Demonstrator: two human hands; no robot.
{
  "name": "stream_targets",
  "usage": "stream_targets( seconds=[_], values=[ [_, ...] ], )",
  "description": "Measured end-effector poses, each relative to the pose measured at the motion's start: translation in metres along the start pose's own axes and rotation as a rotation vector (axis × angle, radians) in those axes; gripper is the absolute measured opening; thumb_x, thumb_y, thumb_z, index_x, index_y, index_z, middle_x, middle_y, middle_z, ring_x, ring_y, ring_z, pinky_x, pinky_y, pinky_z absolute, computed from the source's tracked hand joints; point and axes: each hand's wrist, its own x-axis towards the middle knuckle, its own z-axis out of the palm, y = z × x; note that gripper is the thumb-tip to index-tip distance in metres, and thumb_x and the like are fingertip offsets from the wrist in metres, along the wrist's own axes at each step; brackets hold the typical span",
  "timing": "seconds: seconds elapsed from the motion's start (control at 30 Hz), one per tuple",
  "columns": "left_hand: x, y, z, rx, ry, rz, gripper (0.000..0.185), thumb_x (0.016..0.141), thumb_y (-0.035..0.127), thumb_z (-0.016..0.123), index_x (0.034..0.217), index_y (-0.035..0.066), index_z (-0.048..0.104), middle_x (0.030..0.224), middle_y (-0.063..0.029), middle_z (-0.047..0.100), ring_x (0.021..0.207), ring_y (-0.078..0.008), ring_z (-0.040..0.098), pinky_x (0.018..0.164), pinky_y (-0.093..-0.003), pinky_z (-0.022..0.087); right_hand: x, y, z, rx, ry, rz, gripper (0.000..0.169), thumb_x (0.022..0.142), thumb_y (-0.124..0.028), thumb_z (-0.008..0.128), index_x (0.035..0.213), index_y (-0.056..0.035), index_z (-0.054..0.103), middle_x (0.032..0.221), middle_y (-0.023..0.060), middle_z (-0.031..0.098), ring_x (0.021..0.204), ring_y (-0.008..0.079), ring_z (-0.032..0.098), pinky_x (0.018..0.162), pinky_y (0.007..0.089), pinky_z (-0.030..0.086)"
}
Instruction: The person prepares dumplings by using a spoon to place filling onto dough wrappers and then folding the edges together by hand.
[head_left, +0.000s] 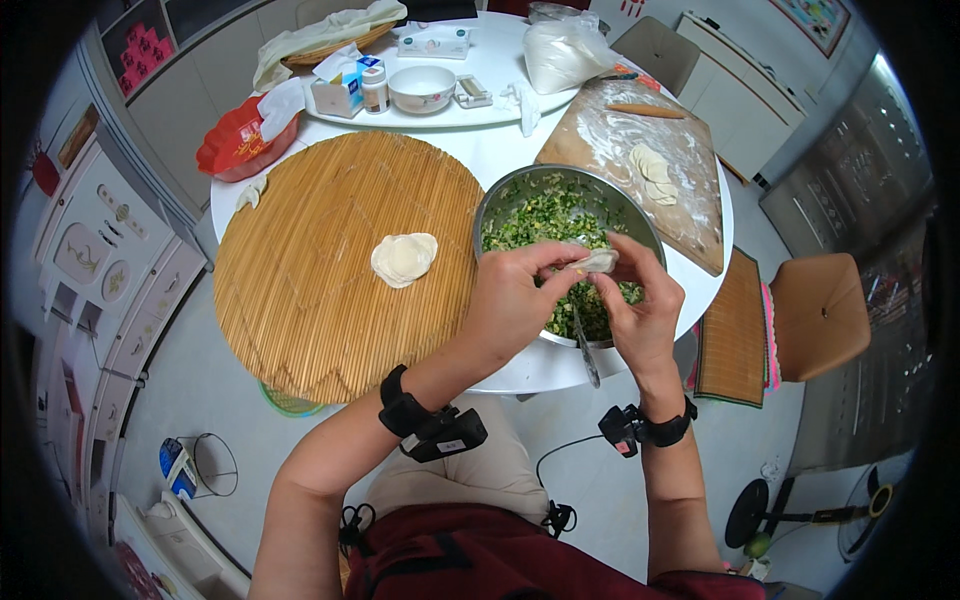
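Both my left hand (517, 296) and my right hand (641, 296) pinch a folded dough wrapper (596, 261) between thumbs and fingers. They hold it above a steel bowl (491, 187) of chopped green filling (555, 214). A metal spoon (585, 345) leans in the bowl, its handle over the near rim. To the left, a small stack of round dough wrappers (403, 259) lies on a round mat of thin reeds (322, 225). My hands hide part of the filling and the spoon's upper part.
A floured wooden board (600, 135) at right bears a rolling pin (645, 111) and overlapping wrappers (654, 174). Behind stand a red dish (247, 142), a tissue box (337, 94), a white bowl (421, 88) and a bag of white powder (566, 52). A chair (817, 315) stands right of the table.
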Motion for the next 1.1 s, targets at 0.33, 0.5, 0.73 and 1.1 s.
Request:
stream_targets(
  seconds=[0.33, 0.5, 0.73, 1.1],
  values=[
    [0.001, -0.009, 0.004, 0.498, 0.065, 0.359, 0.017, 0.075, 0.003, 0.062, 0.091, 0.007, 0.068, 0.08, -0.0093, 0.065, 0.082, -0.0253, 0.061, 0.091, -0.0375, 0.041, -0.004, 0.009, 0.009, 0.234, 0.176, 0.201, 0.026, 0.078, 0.005, 0.063, 0.104, 0.0053, 0.062, 0.085, 0.0123, 0.068, 0.073, 0.0155, 0.066, 0.066, 0.0243, 0.053],
    [0.006, -0.018, -0.005, 0.573, -0.116, 0.362, 0.014, 0.077, 0.004, 0.059, 0.087, 0.008, 0.068, 0.086, -0.0106, 0.065, 0.092, -0.0247, 0.06, 0.1, -0.0475, 0.032, -0.004, 0.011, 0.004, 0.308, 0.196, 0.243, 0.024, 0.078, 0.006, 0.063, 0.103, 0.0057, 0.062, 0.086, 0.0115, 0.067, 0.074, 0.0151, 0.066, 0.066, 0.0236, 0.053],
    [0.005, -0.019, -0.001, 0.551, -0.07, 0.33, 0.016, 0.085, 0.014, 0.059, 0.093, 0.003, 0.067, 0.097, -0.0134, 0.066, 0.099, -0.0255, 0.061, 0.106, -0.0513, 0.024, -0.004, 0.013, 0.001, 0.331, 0.162, 0.28, 0.024, 0.078, 0.004, 0.064, 0.102, 0.006, 0.062, 0.087, 0.0109, 0.067, 0.074, 0.0142, 0.065, 0.067, 0.0229, 0.053],
    [0.009, -0.014, -0.002, 0.407, -0.12, 0.169, 0.033, 0.088, 0.006, 0.051, 0.121, 0.003, 0.048, 0.091, -0.0154, 0.066, 0.083, -0.0304, 0.066, 0.101, -0.0433, 0.036, -0.006, 0.014, 0.0, 0.313, 0.182, 0.278, 0.023, 0.078, 0.003, 0.065, 0.101, 0.0057, 0.062, 0.086, 0.0105, 0.067, 0.074, 0.014, 0.065, 0.067, 0.023, 0.053]
  ],
)
